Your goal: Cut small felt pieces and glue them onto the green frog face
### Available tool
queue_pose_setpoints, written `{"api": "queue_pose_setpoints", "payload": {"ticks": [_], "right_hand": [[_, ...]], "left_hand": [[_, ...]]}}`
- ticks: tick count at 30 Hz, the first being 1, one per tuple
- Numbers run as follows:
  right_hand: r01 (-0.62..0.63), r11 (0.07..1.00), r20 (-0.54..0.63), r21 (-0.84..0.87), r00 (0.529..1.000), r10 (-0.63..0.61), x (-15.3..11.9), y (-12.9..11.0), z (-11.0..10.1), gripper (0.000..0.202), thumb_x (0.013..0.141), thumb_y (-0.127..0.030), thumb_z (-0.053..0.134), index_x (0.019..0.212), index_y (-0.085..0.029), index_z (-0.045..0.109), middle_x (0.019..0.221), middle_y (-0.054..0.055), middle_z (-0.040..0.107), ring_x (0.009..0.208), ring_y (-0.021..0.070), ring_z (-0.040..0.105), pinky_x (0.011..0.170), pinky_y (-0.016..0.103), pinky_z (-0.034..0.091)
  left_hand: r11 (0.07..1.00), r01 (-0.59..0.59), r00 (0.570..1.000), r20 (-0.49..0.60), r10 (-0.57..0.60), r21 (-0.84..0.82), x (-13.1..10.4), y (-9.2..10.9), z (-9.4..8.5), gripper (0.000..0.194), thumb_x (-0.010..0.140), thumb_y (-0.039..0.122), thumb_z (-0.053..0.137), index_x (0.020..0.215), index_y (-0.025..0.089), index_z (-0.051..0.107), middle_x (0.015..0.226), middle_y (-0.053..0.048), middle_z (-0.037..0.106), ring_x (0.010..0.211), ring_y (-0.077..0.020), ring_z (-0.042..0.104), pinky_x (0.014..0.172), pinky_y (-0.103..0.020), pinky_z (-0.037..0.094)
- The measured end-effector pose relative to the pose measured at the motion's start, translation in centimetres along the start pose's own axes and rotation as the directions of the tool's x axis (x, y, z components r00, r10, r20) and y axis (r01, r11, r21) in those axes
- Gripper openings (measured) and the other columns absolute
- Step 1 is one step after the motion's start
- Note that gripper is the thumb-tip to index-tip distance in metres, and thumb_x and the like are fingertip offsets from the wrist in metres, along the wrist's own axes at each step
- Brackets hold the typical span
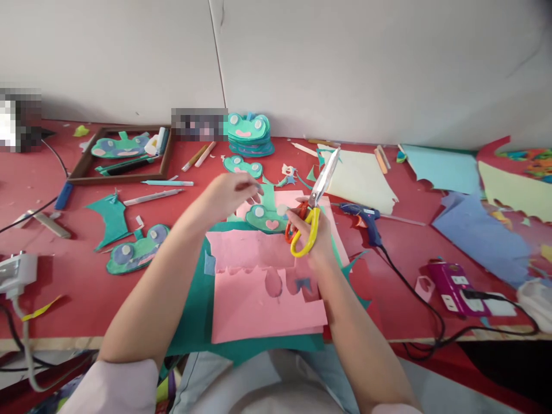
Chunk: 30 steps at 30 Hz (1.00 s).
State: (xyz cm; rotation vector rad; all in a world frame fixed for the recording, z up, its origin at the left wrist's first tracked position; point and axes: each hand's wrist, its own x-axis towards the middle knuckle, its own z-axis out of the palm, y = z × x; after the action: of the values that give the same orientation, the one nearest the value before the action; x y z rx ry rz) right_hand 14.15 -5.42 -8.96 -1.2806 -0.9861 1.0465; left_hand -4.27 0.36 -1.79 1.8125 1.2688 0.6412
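Note:
My right hand (322, 244) grips a pair of scissors (324, 179) by its red and yellow handles, the blades pointing up and away from me. Beside its fingertips is a small white paper disc (282, 209), at the right eye of a green frog-face cutout (259, 221). That cutout has a white left eye and a pink heart on it. Just above and left of the cutout hovers my left hand (230, 196), its fingers loosely bent and apart, with nothing visible in them. Cut pink paper sheets (245, 310) lie below, between my forearms.
A stack of frog faces (250, 135) stands against the wall. To the right lie a blue glue gun (364, 217), its cord and a purple power socket (459, 287). A wooden frame (74, 172) with pens and several paper sheets (440, 167) are farther out.

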Motion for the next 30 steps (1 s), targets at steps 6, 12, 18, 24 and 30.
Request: {"api": "queue_pose_setpoints", "payload": {"ticks": [6, 12, 18, 24, 30], "right_hand": [[-0.012, 1.000, 0.008, -0.003, 1.000, 0.012, 0.0, 0.0, 0.0, 0.041, 0.066, -0.038, 0.069, 0.099, -0.022, 0.052, 0.072, -0.003, 0.060, 0.057, 0.0108, 0.056, 0.053, 0.026, 0.046], [-0.005, 1.000, 0.012, -0.014, 1.000, 0.005, 0.0, 0.2, -0.1, 0.040, 0.067, -0.038, 0.069, 0.100, -0.022, 0.053, 0.073, -0.003, 0.060, 0.056, 0.0103, 0.056, 0.052, 0.025, 0.046], [0.003, 1.000, 0.045, -0.010, 0.999, -0.002, 0.2, 0.1, 0.1, 0.039, 0.066, -0.036, 0.071, 0.098, -0.022, 0.054, 0.068, -0.005, 0.059, 0.054, 0.0097, 0.054, 0.050, 0.024, 0.045], [-0.017, 1.000, 0.085, 0.010, 0.996, 0.016, 0.3, 0.2, 0.3, 0.039, 0.067, -0.036, 0.070, 0.098, -0.022, 0.053, 0.067, -0.005, 0.059, 0.047, 0.0085, 0.051, 0.046, 0.024, 0.043], [-0.015, 1.000, 0.054, -0.016, 0.998, 0.016, 0.5, 0.3, 0.3, 0.039, 0.065, -0.035, 0.072, 0.097, -0.020, 0.054, 0.068, -0.003, 0.061, 0.052, 0.0118, 0.056, 0.048, 0.026, 0.046]], "left_hand": [[0.999, 0.006, 0.970, -0.243, -0.017, -0.047, -2.0, 1.1, -3.9, 0.015, 0.085, 0.023, 0.049, 0.079, 0.020, 0.062, 0.080, -0.002, 0.067, 0.075, -0.0144, 0.062, 0.077, -0.030, 0.050], [0.996, -0.007, 0.941, -0.338, -0.022, -0.085, -1.8, 1.3, -5.0, 0.014, 0.086, 0.028, 0.052, 0.080, 0.022, 0.063, 0.076, 0.001, 0.066, 0.075, -0.0131, 0.060, 0.077, -0.027, 0.050], [0.999, 0.045, 0.984, -0.173, -0.045, -0.006, 1.5, -0.1, -1.5, 0.018, 0.086, 0.023, 0.044, 0.082, 0.014, 0.059, 0.076, -0.004, 0.067, 0.071, -0.0137, 0.061, 0.072, -0.028, 0.049], [0.990, -0.027, 1.000, -0.009, 0.029, 0.141, 3.6, 1.2, 1.8, 0.019, 0.082, 0.023, 0.044, 0.078, 0.015, 0.061, 0.078, -0.004, 0.070, 0.076, -0.0161, 0.064, 0.070, -0.026, 0.046], [0.988, -0.133, 0.991, 0.033, 0.131, 0.077, 3.6, 1.8, 4.2, 0.020, 0.083, 0.019, 0.041, 0.081, 0.015, 0.061, 0.077, -0.004, 0.070, 0.072, -0.0142, 0.063, 0.065, -0.024, 0.044]]}}
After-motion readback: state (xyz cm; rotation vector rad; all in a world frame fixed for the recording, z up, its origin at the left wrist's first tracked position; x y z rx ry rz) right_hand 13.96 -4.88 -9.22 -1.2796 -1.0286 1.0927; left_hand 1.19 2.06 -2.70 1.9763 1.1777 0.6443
